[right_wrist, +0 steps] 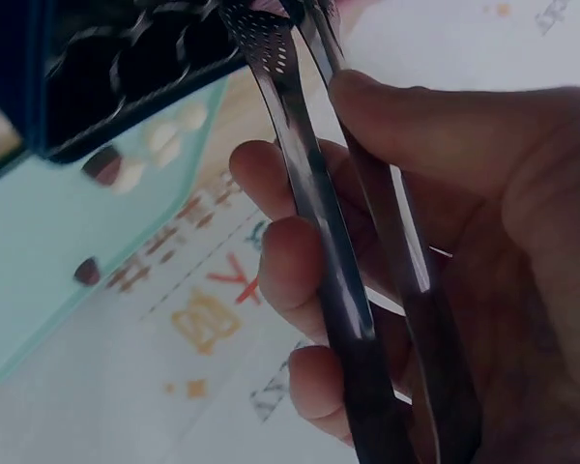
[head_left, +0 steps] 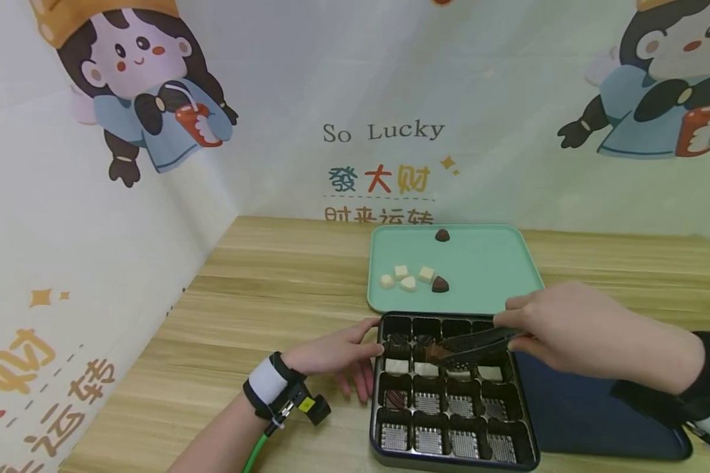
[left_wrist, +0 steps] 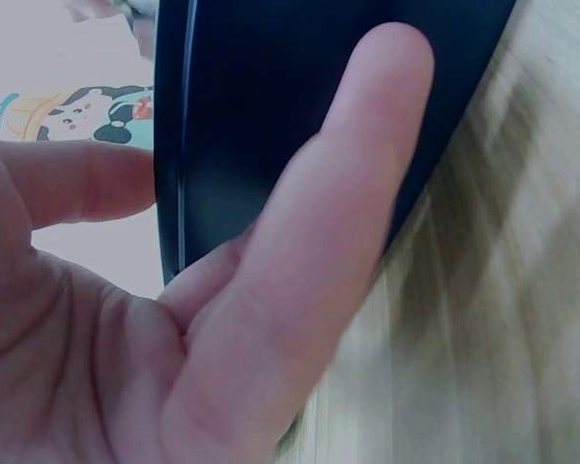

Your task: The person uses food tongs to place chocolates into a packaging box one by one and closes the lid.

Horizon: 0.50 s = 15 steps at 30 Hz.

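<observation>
Your left hand point(head_left: 337, 353) lies, fingers extended, against the black box point(head_left: 455, 462), where chocolates point(head_left: 397, 399) sit; you seem mid-placement with the tongs point(head_left: 476, 344), their load unclear; your right hand point(head_left: 559, 328) grips these over the far rows, next probably needing a gentle parting

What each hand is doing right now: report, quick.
Left hand: open, touching the black rectangular compartmented box.
Right hand: closed, holding the dark, shiny metal tongs.
</observation>
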Each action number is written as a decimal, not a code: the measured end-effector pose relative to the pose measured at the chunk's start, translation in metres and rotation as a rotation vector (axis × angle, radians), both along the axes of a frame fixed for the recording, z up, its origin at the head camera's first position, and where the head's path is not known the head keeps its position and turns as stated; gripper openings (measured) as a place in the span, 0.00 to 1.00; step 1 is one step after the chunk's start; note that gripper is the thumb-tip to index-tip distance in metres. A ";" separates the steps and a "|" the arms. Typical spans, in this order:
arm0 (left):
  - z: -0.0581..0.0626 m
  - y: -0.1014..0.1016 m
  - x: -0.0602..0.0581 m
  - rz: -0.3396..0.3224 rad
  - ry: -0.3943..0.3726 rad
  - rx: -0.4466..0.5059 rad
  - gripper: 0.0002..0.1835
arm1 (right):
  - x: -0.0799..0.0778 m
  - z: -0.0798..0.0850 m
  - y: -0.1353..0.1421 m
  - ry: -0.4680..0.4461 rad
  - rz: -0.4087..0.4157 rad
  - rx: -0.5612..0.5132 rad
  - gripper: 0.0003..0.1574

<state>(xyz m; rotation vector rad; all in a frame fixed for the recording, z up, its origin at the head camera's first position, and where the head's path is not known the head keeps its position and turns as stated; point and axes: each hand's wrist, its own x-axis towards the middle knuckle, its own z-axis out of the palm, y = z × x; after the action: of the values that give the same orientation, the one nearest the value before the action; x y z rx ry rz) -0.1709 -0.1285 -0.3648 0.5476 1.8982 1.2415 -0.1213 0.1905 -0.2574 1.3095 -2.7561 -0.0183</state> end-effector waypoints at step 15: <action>0.000 0.000 0.000 0.002 0.000 0.000 0.35 | 0.020 -0.004 -0.059 0.097 0.071 0.248 0.12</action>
<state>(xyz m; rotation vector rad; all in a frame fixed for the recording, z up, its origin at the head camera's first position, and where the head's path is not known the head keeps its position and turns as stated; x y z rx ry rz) -0.1711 -0.1287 -0.3649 0.5462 1.8996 1.2420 -0.1011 0.1316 -0.2618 1.4192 -2.6902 -0.4201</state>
